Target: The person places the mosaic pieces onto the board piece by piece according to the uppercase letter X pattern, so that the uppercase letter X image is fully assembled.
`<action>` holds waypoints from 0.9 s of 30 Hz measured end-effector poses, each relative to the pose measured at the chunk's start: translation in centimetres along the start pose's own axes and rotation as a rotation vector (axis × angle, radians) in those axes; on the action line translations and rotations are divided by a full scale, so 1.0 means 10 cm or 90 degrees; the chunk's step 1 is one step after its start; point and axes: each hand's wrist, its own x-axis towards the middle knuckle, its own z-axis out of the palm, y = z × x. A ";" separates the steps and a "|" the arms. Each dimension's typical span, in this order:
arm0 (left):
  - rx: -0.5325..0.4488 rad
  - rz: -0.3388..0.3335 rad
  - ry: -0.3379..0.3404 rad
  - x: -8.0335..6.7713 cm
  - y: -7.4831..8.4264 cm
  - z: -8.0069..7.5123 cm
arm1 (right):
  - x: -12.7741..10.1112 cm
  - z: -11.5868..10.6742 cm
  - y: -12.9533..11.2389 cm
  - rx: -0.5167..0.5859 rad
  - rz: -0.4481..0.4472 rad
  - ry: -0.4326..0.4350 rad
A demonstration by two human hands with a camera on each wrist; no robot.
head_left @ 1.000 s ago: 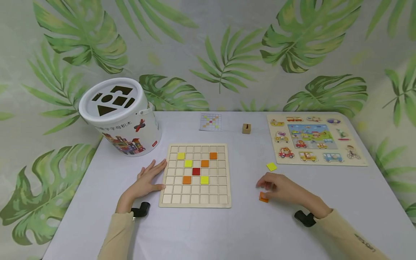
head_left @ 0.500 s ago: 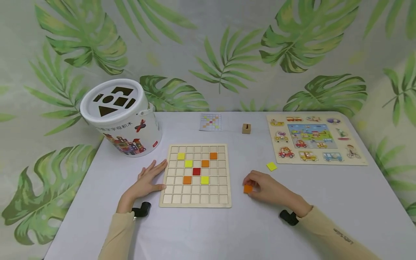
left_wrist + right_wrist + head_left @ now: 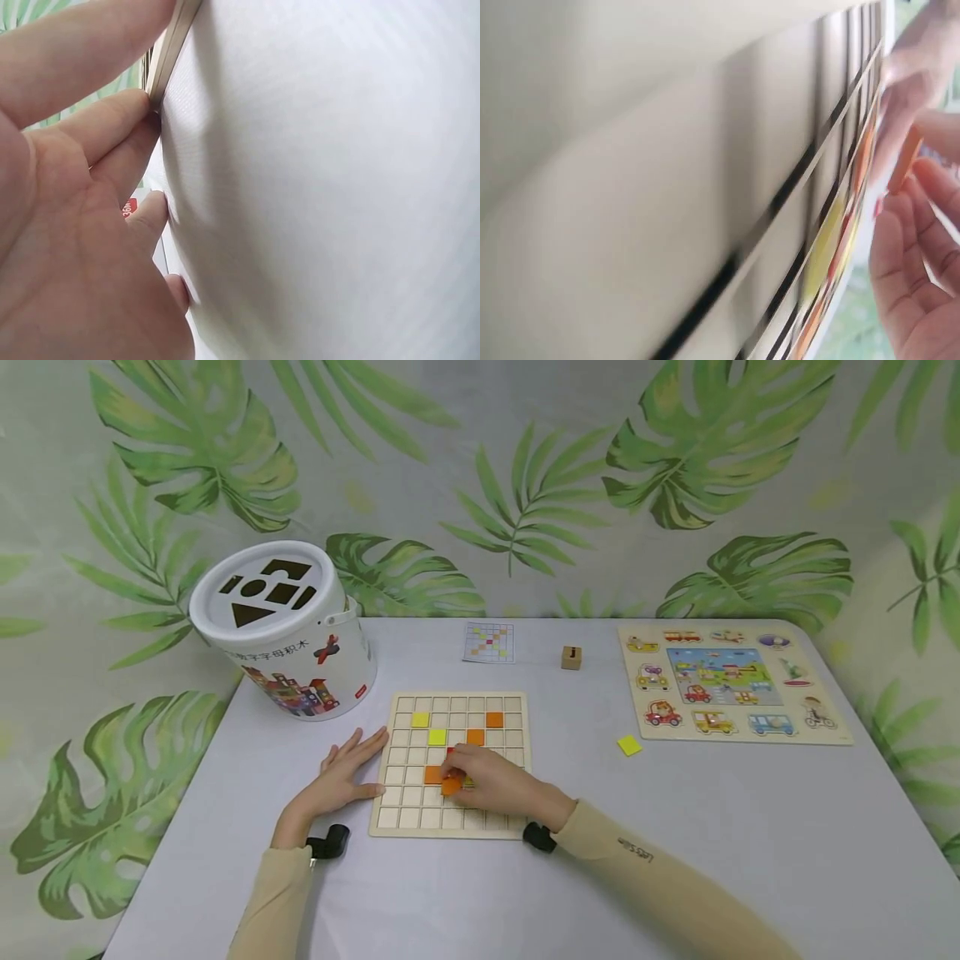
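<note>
Big green leaves are printed on the cloth behind a smooth, pale grey counter [image 3: 675,827]. On the counter lies a flat wooden grid board [image 3: 452,766], square, with many small square holes. Some holes hold thin square tiles in yellow, orange and red.

The right hand [image 3: 491,783] is over the board, near its middle. Its fingers are curled and pinch a thin orange tile [image 3: 452,786] just below the red one. In the right wrist view the tile [image 3: 905,159] stands on its edge between the fingertips [image 3: 900,97], close above the board.

The left hand [image 3: 341,775] lies flat on the counter with straight fingers. Its fingertips touch the left edge of the board. It holds nothing.

Left of the board and further back stands a round white bucket [image 3: 288,631] with a smooth lid that has shape holes cut in it. Right of the board lies a loose yellow tile [image 3: 629,745]. Further right is a flat picture puzzle [image 3: 731,683] with little cars. Behind the board lie a small paper card [image 3: 489,642] with a grid pattern and a little wooden cube [image 3: 571,657].

A second ago the right hand was well to the right of the board, picking the orange tile off the counter. Now it has carried the tile over the board. The left hand has not moved.
</note>
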 end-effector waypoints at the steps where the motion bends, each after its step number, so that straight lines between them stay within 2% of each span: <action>1: 0.001 -0.001 -0.001 0.00 0.00 0.00 | 0.07 0.04 -0.04 -0.006 -0.006 -0.003; 8: 0.008 -0.007 -0.002 -0.03 0.00 -0.02 | 0.40 0.26 -0.25 -0.063 -0.027 -0.028; 17: 0.008 -0.007 0.002 -0.03 0.01 -0.03 | 0.51 0.35 -0.30 -0.116 -0.019 -0.034; 22: 0.006 -0.006 0.001 -0.03 0.01 -0.03 | 0.50 0.32 -0.30 -0.083 -0.019 -0.039; 27: 0.004 -0.004 0.004 -0.02 -0.01 -0.02 | 0.37 0.16 -0.22 0.014 0.014 -0.021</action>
